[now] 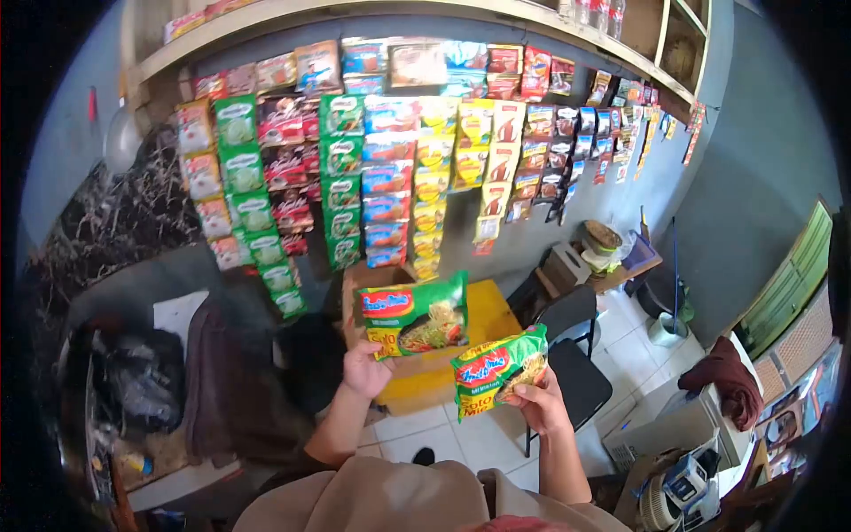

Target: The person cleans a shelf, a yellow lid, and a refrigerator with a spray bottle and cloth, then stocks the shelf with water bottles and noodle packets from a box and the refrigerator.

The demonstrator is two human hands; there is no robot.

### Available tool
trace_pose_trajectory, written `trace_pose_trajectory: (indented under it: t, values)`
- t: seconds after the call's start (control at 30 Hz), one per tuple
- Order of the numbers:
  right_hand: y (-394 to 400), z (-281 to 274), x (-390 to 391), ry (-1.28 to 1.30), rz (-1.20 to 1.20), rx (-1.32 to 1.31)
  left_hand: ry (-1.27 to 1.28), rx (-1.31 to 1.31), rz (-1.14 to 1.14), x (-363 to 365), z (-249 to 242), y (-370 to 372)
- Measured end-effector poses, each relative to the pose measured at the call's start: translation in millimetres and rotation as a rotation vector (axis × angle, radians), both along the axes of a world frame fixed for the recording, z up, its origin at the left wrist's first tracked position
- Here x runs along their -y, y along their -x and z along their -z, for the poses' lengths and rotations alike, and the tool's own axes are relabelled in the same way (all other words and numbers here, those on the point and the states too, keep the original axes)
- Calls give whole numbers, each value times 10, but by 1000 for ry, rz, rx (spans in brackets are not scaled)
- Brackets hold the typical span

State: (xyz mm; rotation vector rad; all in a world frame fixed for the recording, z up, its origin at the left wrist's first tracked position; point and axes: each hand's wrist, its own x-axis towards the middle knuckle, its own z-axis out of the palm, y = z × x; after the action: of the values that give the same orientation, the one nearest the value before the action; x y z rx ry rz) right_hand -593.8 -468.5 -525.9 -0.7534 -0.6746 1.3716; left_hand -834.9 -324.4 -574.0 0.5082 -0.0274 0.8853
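Observation:
My left hand point(365, 371) grips a green packet of instant noodles point(415, 315) by its lower left corner, with the printed front facing me. A second green instant noodle packet point(496, 368) is in my right hand point(542, 403), the thumb pressed on its front near the lower right. Both packets carry a red brand label and a picture of noodles. They are held up side by side in front of my body, the left one slightly higher. Behind the left packet stands an open cardboard box point(350, 297); behind both shows a yellow table point(492, 306).
Strips of drink sachets point(387, 182) hang along the wall under a wooden shelf point(355, 22). A black folding chair point(581, 377) stands to the right on the white tiled floor point(483, 443). Dark cloth point(213, 381) lies at the left, and a fan point(660, 501) sits at the lower right.

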Motion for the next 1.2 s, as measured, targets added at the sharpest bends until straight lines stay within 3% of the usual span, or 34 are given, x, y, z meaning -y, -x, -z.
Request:
trace_pose_trajectory:
  t: [0.07, 0.17, 0.27, 0.33, 0.57, 0.63, 0.67, 0.8, 0.87, 0.9, 0.97, 1.07, 1.1, 1.17, 1.2]
  values:
    - [-187, -104, -186, -1, -19, 47, -30, -44, -243, -253, -223, -240]
    - [-353, -265, -492, -49, 47, 12, -120, 26, -184, -593, -464, -508]
    - [-679, -353, -894, -170, 21, 182, -184, 99, -156, -870, -675, -752]
    - [-830, -584, -1123, -223, 187, 381, -157, 5, -277, -1026, -894, -947]
    - [-1371, -2179, -2250, -691, 182, 768, -578, -190, -567, -1573, -2495, -1563]
    - [-1421, -2647, -2504, -833, 119, 758, -703, -19, -373, -1749, -2895, -1674]
    - [-1446, -2850, -2616, -845, 72, 779, -724, -14, -403, -1777, -3103, -1729]
    - [-1301, -3670, -3000, -1121, 162, 856, -1046, -204, -803, -2140, -3951, -1735]
    - [-1225, -4313, -3462, -1330, 343, 1056, -1095, -201, -935, -2427, -4554, -1686]
    - [-1144, -4616, -3684, -1249, 285, 1073, -1105, -194, -960, -2590, -4820, -1550]
    - [-883, -5213, -4130, -1063, 266, 1117, -1084, -712, -1165, -2915, -5358, -1274]
    - [-347, -5516, -4778, -853, 199, 1004, -622, -525, -1310, -3135, -5479, -1023]
    - [-226, -5492, -4779, -832, 102, 1082, -592, -525, -1308, -3195, -5429, -985]
    - [-47, -5459, -4812, -801, 26, 1282, -632, -1226, -2181, -3317, -5421, -961]
    - [28, -5474, -4897, -817, 6, 1339, -637, -1233, -2170, -3426, -5461, -942]
